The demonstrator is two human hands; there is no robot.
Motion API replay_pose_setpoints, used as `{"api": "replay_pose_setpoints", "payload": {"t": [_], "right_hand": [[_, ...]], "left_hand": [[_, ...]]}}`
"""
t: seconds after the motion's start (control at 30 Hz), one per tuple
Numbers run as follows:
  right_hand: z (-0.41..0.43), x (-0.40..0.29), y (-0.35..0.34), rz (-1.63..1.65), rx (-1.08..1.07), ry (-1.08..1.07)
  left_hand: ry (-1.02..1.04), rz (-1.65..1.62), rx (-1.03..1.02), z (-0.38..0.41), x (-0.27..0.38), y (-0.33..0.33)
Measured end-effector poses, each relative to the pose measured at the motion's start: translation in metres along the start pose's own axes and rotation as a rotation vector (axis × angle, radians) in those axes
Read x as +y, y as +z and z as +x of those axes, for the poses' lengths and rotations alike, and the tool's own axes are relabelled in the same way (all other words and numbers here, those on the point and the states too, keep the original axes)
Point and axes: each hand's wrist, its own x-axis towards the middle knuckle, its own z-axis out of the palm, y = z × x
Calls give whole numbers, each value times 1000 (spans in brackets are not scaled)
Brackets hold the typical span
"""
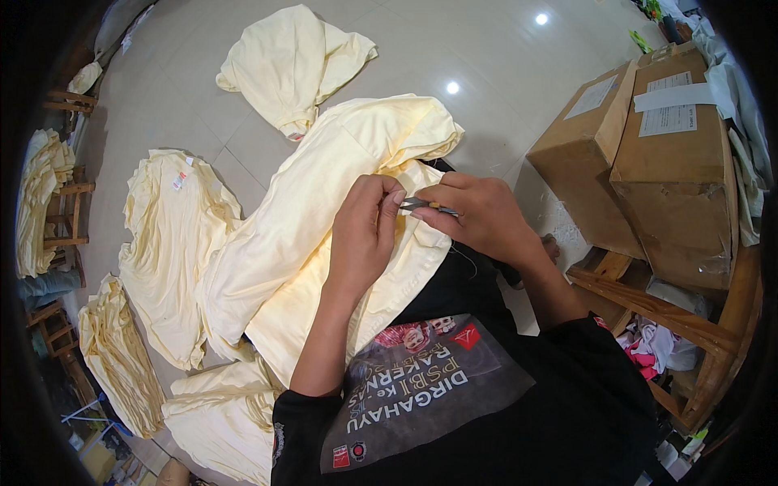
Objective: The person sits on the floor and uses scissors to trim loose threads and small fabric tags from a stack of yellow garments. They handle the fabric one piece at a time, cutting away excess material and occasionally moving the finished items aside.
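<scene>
A pale yellow cloth garment (pixel 304 176) lies across my lap and spreads down to the left. Over its upper right part, my right hand (pixel 468 206) is closed around small thread snips (pixel 425 205), their blades pointing left. The blade tips meet the fingertips of my left hand (pixel 371 225), which pinches a small bit at the cloth, perhaps a thread or edge; what exactly is too small to tell. A loose thread hangs by the garment's right edge.
One pale yellow garment (pixel 273 61) lies on the tiled floor ahead, another (pixel 176 243) at the left. Folded yellow stacks (pixel 118 358) (pixel 225 419) lie nearer. Cardboard boxes (pixel 674 164) stand at the right above a wooden shelf frame (pixel 656 304) holding cloth.
</scene>
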Motion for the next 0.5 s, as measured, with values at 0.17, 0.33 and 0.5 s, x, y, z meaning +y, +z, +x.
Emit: {"api": "replay_pose_setpoints", "payload": {"t": [0.17,0.33,0.5], "right_hand": [[0,2,5,42,20,10],[1,3,8,69,35,14],[1,2,9,19,27,-1]], "left_hand": [[-16,-42,5,-1,-3,-1],[-33,-103,-13,-1,-4,-1],[-20,-89,-17,0,-5,-2]]}}
